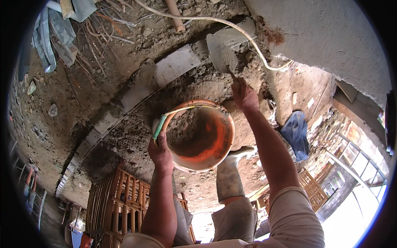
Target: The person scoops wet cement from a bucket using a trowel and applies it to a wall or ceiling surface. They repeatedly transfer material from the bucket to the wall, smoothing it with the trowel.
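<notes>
My left hand [160, 152] is closed on the left rim of an orange bucket [227, 138], just below the green grip [159, 127] on its wire handle. The bucket is tilted so its mouth faces me; grey mortar coats the inside, and how much lies in it is hard to tell. My right hand [245, 96] is wrapped round the handle of a trowel [222, 54]. Its mortar-smeared blade is over the far end of a low row of pale blocks [177, 65], beside wet grey mortar [237, 34]. Whether the blade touches the mortar cannot be seen.
A pale hose [206, 18] curves across the dirt past the trowel, near a grey plastered wall [331, 45]. Bent metal sheets [62, 37] and twigs lie at far left. Slatted wooden crates [124, 198] stand near me; blue cloth [295, 134] lies right. Another person [31, 190] is at the left edge.
</notes>
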The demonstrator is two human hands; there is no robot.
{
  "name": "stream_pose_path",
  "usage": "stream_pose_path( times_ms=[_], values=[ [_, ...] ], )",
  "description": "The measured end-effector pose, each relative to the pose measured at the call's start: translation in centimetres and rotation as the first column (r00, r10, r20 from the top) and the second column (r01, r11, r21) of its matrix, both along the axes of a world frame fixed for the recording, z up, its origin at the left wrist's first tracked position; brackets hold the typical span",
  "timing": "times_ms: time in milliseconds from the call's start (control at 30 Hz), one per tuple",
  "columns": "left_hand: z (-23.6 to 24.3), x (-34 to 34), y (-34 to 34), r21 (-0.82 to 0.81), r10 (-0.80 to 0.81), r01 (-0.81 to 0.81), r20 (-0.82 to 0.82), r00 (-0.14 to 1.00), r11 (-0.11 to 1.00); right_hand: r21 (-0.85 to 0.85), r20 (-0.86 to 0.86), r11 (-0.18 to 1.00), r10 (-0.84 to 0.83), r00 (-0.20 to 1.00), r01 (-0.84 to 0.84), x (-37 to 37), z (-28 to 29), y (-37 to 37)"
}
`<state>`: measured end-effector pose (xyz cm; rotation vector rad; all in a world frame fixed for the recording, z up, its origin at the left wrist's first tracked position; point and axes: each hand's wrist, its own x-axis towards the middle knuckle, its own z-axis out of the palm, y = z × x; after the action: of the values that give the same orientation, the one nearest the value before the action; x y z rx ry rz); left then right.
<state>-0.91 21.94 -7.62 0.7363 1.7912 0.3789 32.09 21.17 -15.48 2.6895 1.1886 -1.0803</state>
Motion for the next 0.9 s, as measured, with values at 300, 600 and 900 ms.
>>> stream_pose_path(
  times_ms=[300,600,900],
  values=[
    [-0.1,0.1,-0.6,0.002,0.05,-0.05,0.047,0.998,0.999,0.23,0.22,0.957,-0.228,0.948,0.176,5.9,-3.7,3.4],
    [0.3,0.1,-0.4,0.014,0.015,-0.015,-0.011,1.0,1.0,-0.01,-0.186,0.983,0.178,0.966,-0.183,-0.1,-3.1,1.5],
    [-0.7,0.3,-1.3,0.086,0.07,-0.071,0.016,0.997,0.994,0.55,0.097,0.815,0.154,0.983,-0.182,0.7,4.5,-8.0]
  ],
)
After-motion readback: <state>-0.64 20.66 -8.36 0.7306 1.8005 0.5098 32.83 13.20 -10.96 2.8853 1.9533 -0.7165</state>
